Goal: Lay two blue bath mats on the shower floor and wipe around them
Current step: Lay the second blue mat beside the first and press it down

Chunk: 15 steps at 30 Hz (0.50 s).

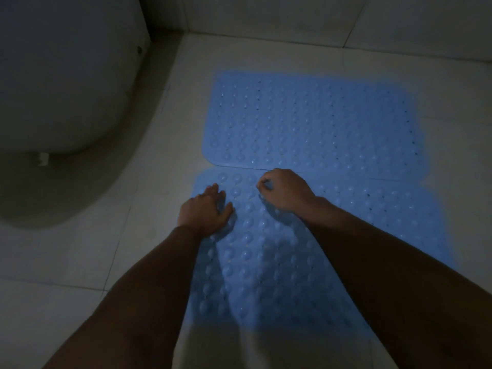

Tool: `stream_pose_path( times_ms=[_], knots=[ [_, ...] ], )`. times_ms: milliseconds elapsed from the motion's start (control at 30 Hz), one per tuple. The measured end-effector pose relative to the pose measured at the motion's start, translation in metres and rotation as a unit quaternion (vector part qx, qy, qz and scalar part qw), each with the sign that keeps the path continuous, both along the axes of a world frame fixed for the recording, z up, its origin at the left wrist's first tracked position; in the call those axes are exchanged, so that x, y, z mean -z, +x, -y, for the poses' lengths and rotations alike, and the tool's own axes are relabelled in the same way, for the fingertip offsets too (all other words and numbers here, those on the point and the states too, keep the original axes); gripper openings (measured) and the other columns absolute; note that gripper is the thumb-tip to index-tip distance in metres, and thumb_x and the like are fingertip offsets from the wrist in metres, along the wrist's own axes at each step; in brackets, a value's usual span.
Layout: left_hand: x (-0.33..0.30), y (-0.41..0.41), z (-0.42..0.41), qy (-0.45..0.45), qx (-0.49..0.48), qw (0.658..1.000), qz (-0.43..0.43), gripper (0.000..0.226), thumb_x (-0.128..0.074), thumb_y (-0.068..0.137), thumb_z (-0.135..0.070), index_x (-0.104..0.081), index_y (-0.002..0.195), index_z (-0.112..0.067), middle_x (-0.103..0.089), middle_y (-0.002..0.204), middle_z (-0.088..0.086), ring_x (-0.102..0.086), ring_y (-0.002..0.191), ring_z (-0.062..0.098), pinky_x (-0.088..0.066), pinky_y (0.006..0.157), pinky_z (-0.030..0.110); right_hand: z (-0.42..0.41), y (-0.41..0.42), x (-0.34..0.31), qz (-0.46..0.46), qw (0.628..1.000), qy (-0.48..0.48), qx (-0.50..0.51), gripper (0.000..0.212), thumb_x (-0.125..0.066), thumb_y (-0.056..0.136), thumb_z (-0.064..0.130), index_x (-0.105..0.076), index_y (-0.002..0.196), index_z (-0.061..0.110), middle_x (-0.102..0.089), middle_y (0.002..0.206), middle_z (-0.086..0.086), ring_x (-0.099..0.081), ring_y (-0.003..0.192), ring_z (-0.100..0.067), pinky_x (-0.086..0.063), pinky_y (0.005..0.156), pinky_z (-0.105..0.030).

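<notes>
Two mats: both blue, both on the tiled floor (149, 262), bumps facing up.
Far mat (314, 121): lies flat, long axis running left to right; its near edge meets the near mat's far edge along a seam.
Near mat (279, 262): directly under both hands, long axis also roughly left to right; it reaches toward the camera between the forearms.
Left hand (205, 211): on the near mat's left end, close to its left edge. Grip wide, fingers straight and spread, palm pressing the surface; holds nothing.
Right hand (285, 190): just short of the seam, nearer to it than the left. Grip narrow, fingers curled under; whether they pinch a fold or bump of the mat or only press on it, I cannot tell in this dim light.
Key relation: the seam lies just ahead of the right knuckles, so any squaring of the near mat against the far one likely falls to the right hand while the left pins the mat.
Toilet (61, 83): to the left, well apart from the mats.
Cloth: none in view; wiping looks not yet started.
</notes>
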<state>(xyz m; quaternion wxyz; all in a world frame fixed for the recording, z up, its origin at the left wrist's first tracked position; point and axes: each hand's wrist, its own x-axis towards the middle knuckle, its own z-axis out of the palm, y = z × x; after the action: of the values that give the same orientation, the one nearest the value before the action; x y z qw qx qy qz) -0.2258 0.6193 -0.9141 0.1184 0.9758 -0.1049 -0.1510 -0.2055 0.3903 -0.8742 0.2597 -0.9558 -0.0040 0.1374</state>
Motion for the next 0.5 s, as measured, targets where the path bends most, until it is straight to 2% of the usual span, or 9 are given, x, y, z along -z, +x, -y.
stream_pose_path(
  times_ms=[67,100,167,200,267,300,367,433,500],
  knots=[
    [-0.011,0.009,-0.011,-0.033,-0.019,0.999,0.034,0.045,-0.038,0.091,-0.058,-0.064,0.110,-0.026,-0.069,0.119,0.001,-0.064,0.114,0.030,-0.053,0.086,0.039,-0.022,0.011,-0.006,-0.012,1.000,-0.028,0.000,0.026,-0.058,0.089,0.040,-0.076,0.099,0.024,-0.075,0.106,0.000,-0.069,0.101,-0.026,-0.057,0.088,-0.037],
    [-0.012,0.008,-0.015,-0.042,-0.018,0.997,0.060,0.045,-0.038,0.092,-0.053,-0.066,0.112,-0.025,-0.070,0.118,0.002,-0.063,0.117,0.031,-0.053,0.088,0.040,-0.033,0.013,-0.006,-0.012,0.999,-0.039,0.000,0.029,-0.054,0.090,0.039,-0.074,0.100,0.021,-0.074,0.106,-0.003,-0.069,0.102,-0.028,-0.057,0.088,-0.038],
    [-0.005,0.001,-0.020,-0.050,-0.024,0.994,0.099,0.050,-0.037,0.095,-0.044,-0.068,0.124,-0.017,-0.067,0.130,0.008,-0.054,0.132,0.035,-0.050,0.101,0.045,-0.057,0.001,0.002,-0.005,0.999,-0.046,-0.008,0.032,-0.047,0.093,0.035,-0.069,0.107,0.016,-0.070,0.113,-0.009,-0.065,0.109,-0.032,-0.053,0.095,-0.042],
    [-0.002,-0.003,-0.022,-0.045,-0.036,0.993,0.102,0.051,-0.037,0.097,-0.041,-0.066,0.130,-0.014,-0.064,0.137,0.010,-0.048,0.139,0.036,-0.047,0.106,0.048,-0.068,-0.011,0.011,-0.006,0.999,-0.051,-0.016,0.035,-0.044,0.096,0.034,-0.065,0.118,0.015,-0.065,0.124,-0.011,-0.059,0.120,-0.033,-0.048,0.102,-0.045],
    [0.005,-0.011,-0.023,-0.030,-0.050,0.994,0.096,0.053,-0.036,0.098,-0.038,-0.060,0.138,-0.014,-0.055,0.148,0.010,-0.036,0.148,0.034,-0.042,0.111,0.051,-0.086,-0.040,0.035,-0.019,0.995,-0.086,-0.040,0.055,-0.034,0.099,0.040,-0.042,0.145,0.011,-0.037,0.156,-0.015,-0.029,0.147,-0.034,-0.028,0.118,-0.054],
    [0.009,-0.013,-0.024,-0.022,-0.050,0.994,0.097,0.054,-0.036,0.097,-0.038,-0.058,0.141,-0.015,-0.052,0.151,0.009,-0.032,0.150,0.034,-0.041,0.111,0.052,-0.093,-0.053,0.048,-0.020,0.993,-0.108,-0.050,0.067,-0.027,0.099,0.047,-0.028,0.154,0.009,-0.019,0.165,-0.016,-0.011,0.154,-0.033,-0.017,0.121,-0.058],
    [0.014,-0.014,-0.026,-0.014,-0.050,0.994,0.099,0.054,-0.035,0.098,-0.038,-0.055,0.143,-0.017,-0.049,0.153,0.008,-0.028,0.152,0.033,-0.040,0.111,0.053,-0.100,-0.073,0.070,-0.002,0.990,-0.131,-0.052,0.084,-0.016,0.096,0.061,-0.009,0.159,0.007,0.002,0.168,-0.015,0.010,0.155,-0.030,-0.003,0.123,-0.058],
    [0.017,-0.013,-0.028,-0.012,-0.054,0.993,0.108,0.053,-0.035,0.099,-0.039,-0.055,0.143,-0.018,-0.048,0.154,0.008,-0.027,0.152,0.033,-0.041,0.111,0.053,-0.100,-0.082,0.079,0.041,0.989,-0.134,-0.046,0.090,-0.018,0.096,0.067,-0.004,0.159,0.005,0.005,0.168,-0.016,0.015,0.154,-0.029,0.002,0.123,-0.057],
    [0.019,-0.010,-0.029,-0.015,-0.052,0.992,0.110,0.054,-0.034,0.099,-0.041,-0.055,0.143,-0.018,-0.048,0.154,0.009,-0.026,0.152,0.033,-0.040,0.111,0.054,-0.099,-0.084,0.079,0.071,0.987,-0.141,-0.038,0.091,-0.020,0.097,0.069,-0.005,0.159,0.004,0.004,0.168,-0.015,0.014,0.155,-0.029,-0.001,0.123,-0.057]
  ],
)
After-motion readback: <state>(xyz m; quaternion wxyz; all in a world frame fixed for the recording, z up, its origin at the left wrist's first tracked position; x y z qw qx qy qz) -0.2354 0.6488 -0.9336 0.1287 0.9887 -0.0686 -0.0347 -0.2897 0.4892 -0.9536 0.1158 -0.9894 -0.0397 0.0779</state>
